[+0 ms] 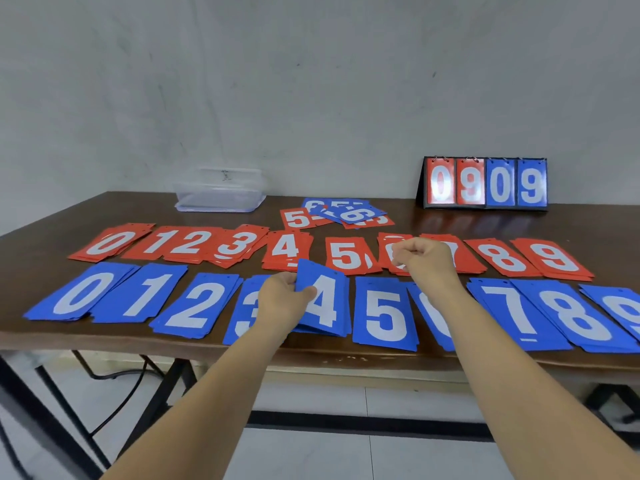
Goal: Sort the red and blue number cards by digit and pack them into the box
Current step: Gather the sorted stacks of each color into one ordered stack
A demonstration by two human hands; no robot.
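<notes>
Two rows of card piles cover the table. The far row is red, digits 0 to 9; the near row is blue, 0 to 9. My left hand (285,299) pinches a blue 4 card (323,299) by its left edge, lifted and tilted over the blue 4 pile. My right hand (424,259) hovers over the red 6 pile (391,244) with fingers curled; nothing shows in it. A mixed heap of unsorted red and blue cards (341,213) lies behind the red row. The clear plastic box (221,192) stands at the back left.
A flip scoreboard (485,183) reading 0909 stands at the back right against the grey wall. The brown table's front edge (346,355) runs just below the blue row. Black table legs and a cable show beneath.
</notes>
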